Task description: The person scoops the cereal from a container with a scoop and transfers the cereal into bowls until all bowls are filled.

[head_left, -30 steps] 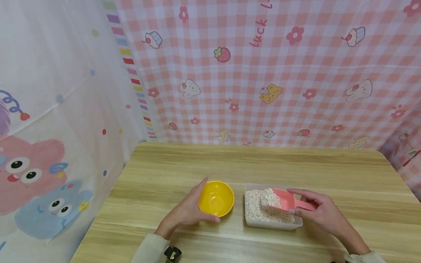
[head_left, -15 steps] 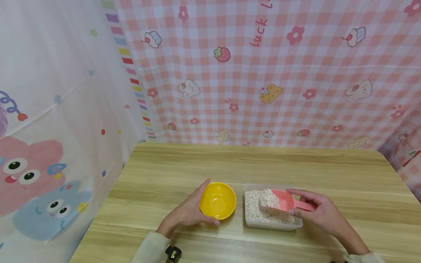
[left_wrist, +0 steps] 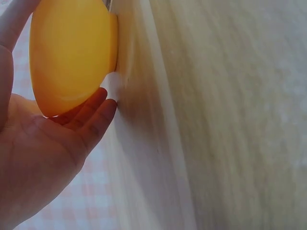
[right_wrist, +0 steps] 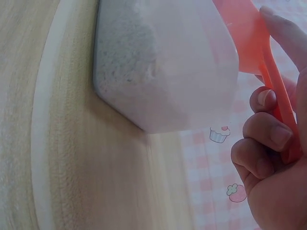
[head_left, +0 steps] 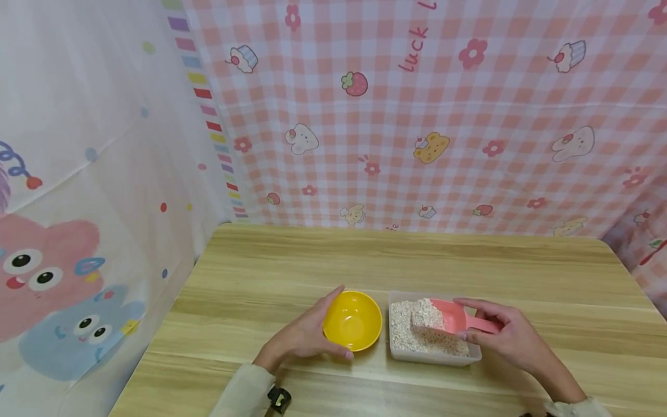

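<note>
My left hand (head_left: 304, 333) wraps the left side of an empty yellow bowl (head_left: 353, 321), thumb at the near side and fingers at the far side. In the left wrist view the bowl (left_wrist: 72, 52) stands upright on its foot on the table, the fingers curving along its wall. My right hand (head_left: 508, 336) grips the handle of a pink scoop (head_left: 454, 315). Pale oat flakes (head_left: 428, 315) fill the scoop's front part. It lies level over a clear plastic box (head_left: 435, 356) of oats, just right of the bowl. In the right wrist view, fingers curl round the scoop handle (right_wrist: 283, 100).
A wood-grain table (head_left: 292, 255) carries the bowl and the box. Behind it hangs a pink checked cloth (head_left: 396, 116), and a white printed cloth (head_left: 130, 174) hangs along the left. A dark band (head_left: 279, 399) sits at the left wrist.
My left hand and the yellow bowl have slid right, nearer the box. The right hand and the loaded scoop have stayed in place over the oats.
</note>
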Action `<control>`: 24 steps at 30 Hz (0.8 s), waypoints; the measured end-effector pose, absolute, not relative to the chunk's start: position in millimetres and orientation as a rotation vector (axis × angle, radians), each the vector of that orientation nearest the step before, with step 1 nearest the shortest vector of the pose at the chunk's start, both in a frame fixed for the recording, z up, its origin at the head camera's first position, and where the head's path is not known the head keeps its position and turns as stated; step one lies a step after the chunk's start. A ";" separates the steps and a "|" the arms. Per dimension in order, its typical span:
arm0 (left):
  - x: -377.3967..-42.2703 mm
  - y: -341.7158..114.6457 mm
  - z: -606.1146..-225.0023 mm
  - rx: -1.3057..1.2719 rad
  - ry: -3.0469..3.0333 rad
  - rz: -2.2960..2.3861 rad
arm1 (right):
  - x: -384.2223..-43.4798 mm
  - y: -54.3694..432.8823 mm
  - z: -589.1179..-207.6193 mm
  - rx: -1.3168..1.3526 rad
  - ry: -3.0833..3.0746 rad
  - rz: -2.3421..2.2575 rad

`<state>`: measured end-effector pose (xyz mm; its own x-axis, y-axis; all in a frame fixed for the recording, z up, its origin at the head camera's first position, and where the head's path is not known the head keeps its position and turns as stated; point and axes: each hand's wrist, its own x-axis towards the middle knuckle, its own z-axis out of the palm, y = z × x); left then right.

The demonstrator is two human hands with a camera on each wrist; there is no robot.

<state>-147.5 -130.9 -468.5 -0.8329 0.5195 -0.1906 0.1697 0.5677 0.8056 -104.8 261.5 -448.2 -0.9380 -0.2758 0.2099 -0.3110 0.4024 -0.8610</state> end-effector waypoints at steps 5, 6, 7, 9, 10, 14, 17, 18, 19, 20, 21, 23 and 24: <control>-148.4 -127.9 -467.4 0.577 2.390 1.143 | -106.0 261.3 -446.7 0.550 -2.607 1.586; -148.3 -127.6 -467.2 0.578 2.388 1.137 | -106.4 261.2 -446.4 0.555 -2.604 1.577; -148.2 -127.3 -466.9 0.579 2.387 1.136 | -106.9 260.9 -446.1 0.563 -2.600 1.570; -148.0 -126.8 -466.7 0.583 2.385 1.137 | -107.7 260.5 -445.3 0.574 -2.596 1.562; -147.8 -126.6 -466.4 0.584 2.385 1.137 | -108.1 260.2 -444.7 0.579 -2.593 1.559; -147.5 -126.1 -466.6 0.588 2.390 1.131 | -108.6 259.7 -442.0 0.575 -2.603 1.569; -147.1 -125.5 -466.5 0.593 2.390 1.134 | -108.8 259.2 -439.8 0.564 -2.616 1.554; -147.0 -125.1 -466.5 0.594 2.387 1.138 | -108.9 258.9 -438.9 0.565 -2.618 1.550; -147.0 -124.7 -466.6 0.597 2.386 1.141 | -109.2 258.5 -438.1 0.569 -2.617 1.543; -147.0 -124.3 -466.5 0.597 2.385 1.144 | -109.4 258.0 -437.1 0.570 -2.619 1.531; -147.0 -123.9 -466.8 0.600 2.383 1.148 | -109.7 257.6 -436.1 0.573 -2.618 1.525; -147.2 -123.0 -467.3 0.601 2.382 1.149 | -110.2 256.4 -433.7 0.581 -2.616 1.517; -147.3 -122.6 -467.6 0.601 2.384 1.148 | -110.4 255.8 -432.4 0.581 -2.620 1.506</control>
